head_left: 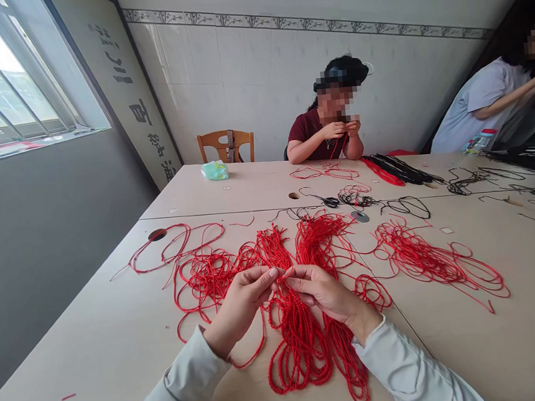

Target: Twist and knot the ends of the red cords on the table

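Note:
My left hand [255,287] and my right hand [319,288] meet fingertip to fingertip, both pinching a thin red cord [284,276] between thumb and forefinger. Below and behind them lies a thick bundle of twisted red cords [301,341], looped at the near end. A second red bundle [315,240] runs alongside it to the right. Loose red cord [208,274] is tangled left of my hands, with one strand curving down near my left wrist. The exact knot or crossing at my fingertips is too small to make out.
More red cord [422,255] spreads to the right. Black-handled scissors [331,202] lie beyond, among black cords [405,170]. A tissue packet [215,171] sits at the far edge. A person in a dark red shirt [306,136] handles cord opposite; another person in white [483,97] leans at right.

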Demonstrator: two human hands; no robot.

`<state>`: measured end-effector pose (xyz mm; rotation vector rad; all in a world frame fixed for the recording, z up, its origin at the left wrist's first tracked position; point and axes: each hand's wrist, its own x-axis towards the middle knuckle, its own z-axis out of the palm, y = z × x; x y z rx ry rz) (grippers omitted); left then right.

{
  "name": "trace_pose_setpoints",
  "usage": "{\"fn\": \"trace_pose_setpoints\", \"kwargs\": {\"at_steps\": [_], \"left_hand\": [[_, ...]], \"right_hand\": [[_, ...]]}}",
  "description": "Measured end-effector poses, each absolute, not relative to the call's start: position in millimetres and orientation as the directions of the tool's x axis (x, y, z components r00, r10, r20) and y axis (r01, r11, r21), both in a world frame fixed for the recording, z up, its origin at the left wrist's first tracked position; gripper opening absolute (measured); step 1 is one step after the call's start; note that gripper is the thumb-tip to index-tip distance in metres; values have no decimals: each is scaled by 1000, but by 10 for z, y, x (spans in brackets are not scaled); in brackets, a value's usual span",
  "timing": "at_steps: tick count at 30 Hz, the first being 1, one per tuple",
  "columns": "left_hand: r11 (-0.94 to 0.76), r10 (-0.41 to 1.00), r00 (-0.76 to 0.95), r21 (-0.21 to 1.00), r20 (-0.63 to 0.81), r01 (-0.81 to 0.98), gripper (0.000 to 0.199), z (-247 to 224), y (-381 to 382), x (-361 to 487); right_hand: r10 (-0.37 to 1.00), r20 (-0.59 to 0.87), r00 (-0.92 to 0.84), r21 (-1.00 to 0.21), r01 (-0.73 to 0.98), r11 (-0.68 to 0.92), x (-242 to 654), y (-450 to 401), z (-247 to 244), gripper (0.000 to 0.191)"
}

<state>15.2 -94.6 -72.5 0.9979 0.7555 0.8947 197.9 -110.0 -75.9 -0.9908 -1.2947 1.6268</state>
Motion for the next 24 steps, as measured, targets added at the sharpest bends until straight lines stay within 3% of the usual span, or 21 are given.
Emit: {"fn": "trace_pose_setpoints", "kwargs": {"at_steps": [4, 7, 9, 12, 17, 22, 24], "left_hand": [[232, 896, 428, 944, -115, -233, 28, -741, -937, 151], [204, 907, 406, 963, -117, -178, 30, -765, -923, 147], [190, 909, 400, 972, -119, -141, 33, -783, -915, 141], [173, 895, 428, 982, -125, -76, 37, -802, -911, 138], [177, 849, 514, 983, -127, -49, 41, -810, -923, 153], [185, 884, 449, 979, -130, -81, 36, -815, -921, 158], [169, 903, 412, 983, -125, -74, 37, -798, -928, 163]], "right_hand": [[971, 118, -208, -979, 138, 148, 1980, -1117, -710, 20], [928, 333, -169, -825, 425, 373, 1984, -1137, -693, 12], [887, 421, -191, -724, 518, 455, 1981, -1150, -689, 11], [858, 472, -202, -666, 556, 498, 1968, -1163, -684, 12], [870, 443, -216, -686, 543, 484, 1956, -1161, -682, 12], [810, 578, 95, -713, 542, 445, 1953, -1183, -656, 12], [801, 588, 107, -711, 541, 449, 1934, -1210, -645, 9]]}}
